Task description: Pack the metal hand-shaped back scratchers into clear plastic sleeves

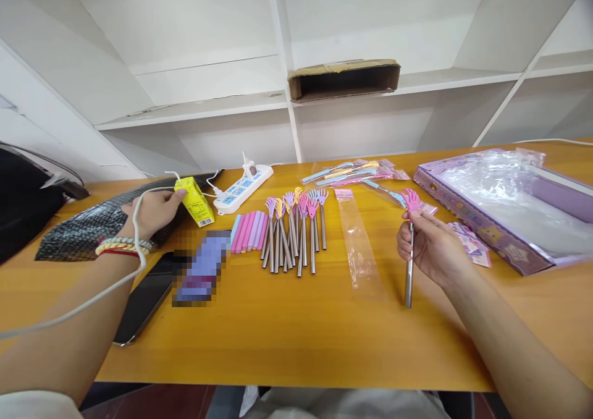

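The right hand (433,243) was clamped around a back scratcher (409,280), its pink claw (410,200) at that hand's eleven o'clock; more scratchers (292,226) lay at its nine o'clock; the left hand (155,212) gripped a yellow carton (196,204).

From my remote seat I see the wooden table (296,338) carrying bubble wrap (88,224), a power strip (245,190), a phone (144,298), sleeves (249,232), scratchers (303,241), a clear bag (356,243), cards (475,246) and a purple box (492,232).
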A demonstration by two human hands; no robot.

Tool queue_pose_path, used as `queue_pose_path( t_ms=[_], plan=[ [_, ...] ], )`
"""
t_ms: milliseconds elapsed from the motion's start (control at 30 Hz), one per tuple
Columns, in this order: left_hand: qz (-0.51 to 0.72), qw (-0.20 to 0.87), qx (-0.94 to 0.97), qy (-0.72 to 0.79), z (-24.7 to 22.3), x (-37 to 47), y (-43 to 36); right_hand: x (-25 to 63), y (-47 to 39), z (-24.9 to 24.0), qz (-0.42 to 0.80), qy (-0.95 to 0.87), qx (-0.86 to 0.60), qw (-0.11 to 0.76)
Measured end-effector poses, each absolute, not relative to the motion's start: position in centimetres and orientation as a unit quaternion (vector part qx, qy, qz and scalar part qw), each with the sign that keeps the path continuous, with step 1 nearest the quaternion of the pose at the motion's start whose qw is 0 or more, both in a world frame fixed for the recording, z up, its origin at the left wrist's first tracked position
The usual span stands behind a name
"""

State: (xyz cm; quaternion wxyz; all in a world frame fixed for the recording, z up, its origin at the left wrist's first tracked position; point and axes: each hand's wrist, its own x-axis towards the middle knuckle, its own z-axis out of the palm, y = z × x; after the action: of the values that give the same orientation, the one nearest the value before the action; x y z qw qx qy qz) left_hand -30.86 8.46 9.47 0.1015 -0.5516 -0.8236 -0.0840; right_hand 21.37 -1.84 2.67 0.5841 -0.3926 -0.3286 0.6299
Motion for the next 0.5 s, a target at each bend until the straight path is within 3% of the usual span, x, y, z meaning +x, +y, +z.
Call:
queue_pose_path(
  t_ms=[300,500],
  plan=[
    [-0.043,0.105,-0.538,-0.835,7.0,-29.0,6.4,21.0,-2.1,3.0,0.634,-0.331,-0.391,0.579],
    [-0.141,0.138,-0.518,-0.832,5.5,-28.1,6.4,20.9,-2.0,2.7,0.635,-0.338,-0.391,0.575]
  ],
)
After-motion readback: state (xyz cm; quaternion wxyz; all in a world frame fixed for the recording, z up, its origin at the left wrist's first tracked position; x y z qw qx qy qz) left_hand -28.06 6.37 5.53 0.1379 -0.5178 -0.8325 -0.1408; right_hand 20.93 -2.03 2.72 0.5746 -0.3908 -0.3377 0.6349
